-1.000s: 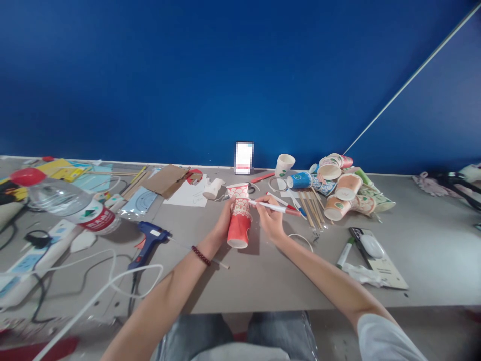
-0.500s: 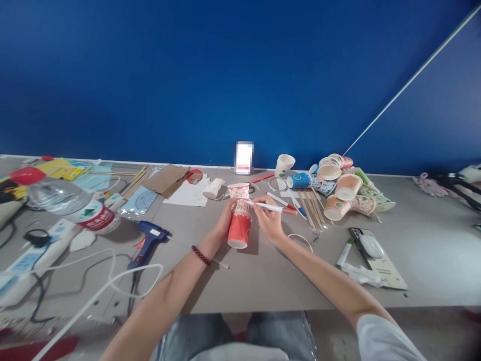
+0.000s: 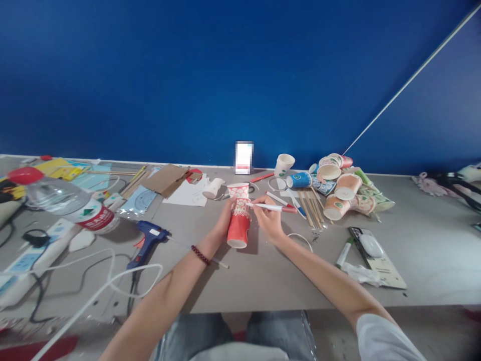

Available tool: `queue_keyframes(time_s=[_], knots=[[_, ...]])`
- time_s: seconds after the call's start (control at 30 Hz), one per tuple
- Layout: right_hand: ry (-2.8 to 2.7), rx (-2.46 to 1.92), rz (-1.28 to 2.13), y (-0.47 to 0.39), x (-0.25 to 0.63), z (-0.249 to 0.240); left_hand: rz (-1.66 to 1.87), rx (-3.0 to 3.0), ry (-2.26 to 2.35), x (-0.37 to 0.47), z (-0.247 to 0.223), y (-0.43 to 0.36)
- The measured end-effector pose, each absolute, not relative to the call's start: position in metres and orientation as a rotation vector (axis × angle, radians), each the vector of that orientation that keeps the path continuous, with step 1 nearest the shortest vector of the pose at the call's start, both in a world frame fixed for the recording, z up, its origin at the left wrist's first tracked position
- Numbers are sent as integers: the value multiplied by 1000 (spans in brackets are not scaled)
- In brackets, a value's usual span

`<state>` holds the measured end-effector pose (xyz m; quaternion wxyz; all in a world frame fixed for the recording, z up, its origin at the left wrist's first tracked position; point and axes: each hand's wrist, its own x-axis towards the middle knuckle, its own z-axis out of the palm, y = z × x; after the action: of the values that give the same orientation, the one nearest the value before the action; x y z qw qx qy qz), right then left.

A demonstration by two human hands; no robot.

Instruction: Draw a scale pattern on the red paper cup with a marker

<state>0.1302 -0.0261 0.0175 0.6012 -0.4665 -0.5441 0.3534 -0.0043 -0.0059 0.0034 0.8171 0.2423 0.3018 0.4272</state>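
Two red patterned paper cups [image 3: 239, 228], joined in a line, stand out over the middle of the table. My left hand [image 3: 226, 214] is closed around their left side near the join. In my right hand [image 3: 269, 220] is a marker pen [image 3: 276, 207] with a white barrel and a red end, gripped between thumb and fingers. Its tip points left and meets or nearly meets the cups near the join; I cannot tell which. Behind the cups lie a white paper cup [image 3: 214, 188] on its side and a cut sheet of white paper [image 3: 185, 194].
On the left are a blue glue gun [image 3: 148, 245], a large water bottle [image 3: 67, 200], a power strip [image 3: 41, 260] and loose cables. To the right lie piled paper cups [image 3: 347, 186], wooden sticks [image 3: 310, 208] and a box with a mouse [image 3: 371, 246]. A phone [image 3: 244, 157] leans against the wall.
Almost nothing differs. The view has shifted very slightly; both hands keep their hold on the cups and the marker pen.
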Motion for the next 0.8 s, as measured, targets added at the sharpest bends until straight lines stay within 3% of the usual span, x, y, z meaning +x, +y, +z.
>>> queue_keyframes(time_s=[0.8], knots=[[-1269, -1073, 805, -23, 132, 11, 898, 517, 676, -4, 5, -6]])
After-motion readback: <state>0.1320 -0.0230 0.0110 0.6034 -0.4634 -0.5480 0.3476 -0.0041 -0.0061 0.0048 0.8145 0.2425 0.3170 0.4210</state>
